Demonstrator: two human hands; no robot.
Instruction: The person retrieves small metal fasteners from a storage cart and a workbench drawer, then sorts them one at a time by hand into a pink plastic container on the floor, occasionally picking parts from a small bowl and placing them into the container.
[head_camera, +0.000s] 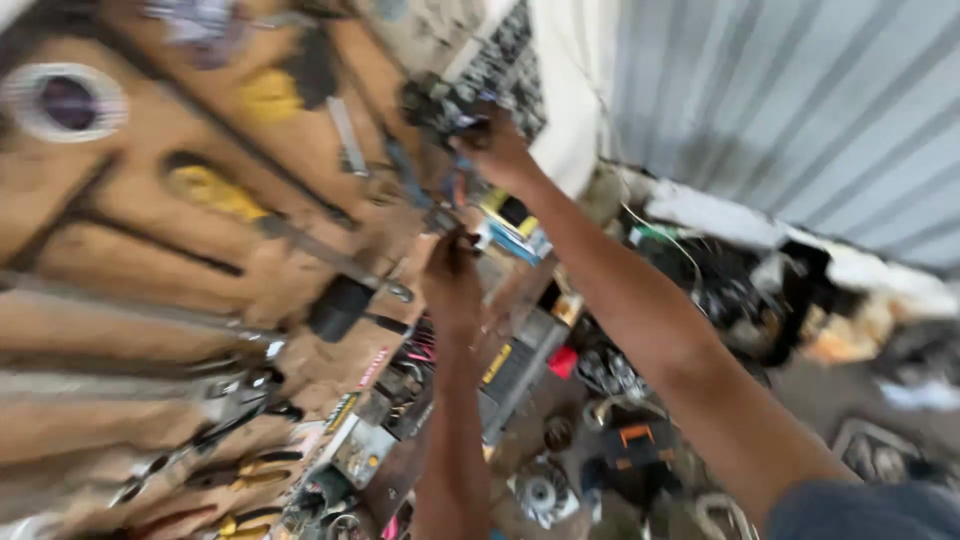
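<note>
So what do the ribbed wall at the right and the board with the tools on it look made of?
The ribbed wall looks like corrugated sheet metal, dull grey-blue: straight parallel ridges with a faint sheen. The tool board looks like bare wood or plywood, matt tan-brown, though blur hides any grain. The pliers near its lower edge seem to be dark metal with yellow handle grips, probably plastic.

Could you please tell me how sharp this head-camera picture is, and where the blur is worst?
Head view: motion blur throughout, worst on the wooden bench at left, where tools smear into streaks; the left hand and right hand are soft-edged, so what they grip is unclear; lighting is even daylight, without glare.
</note>
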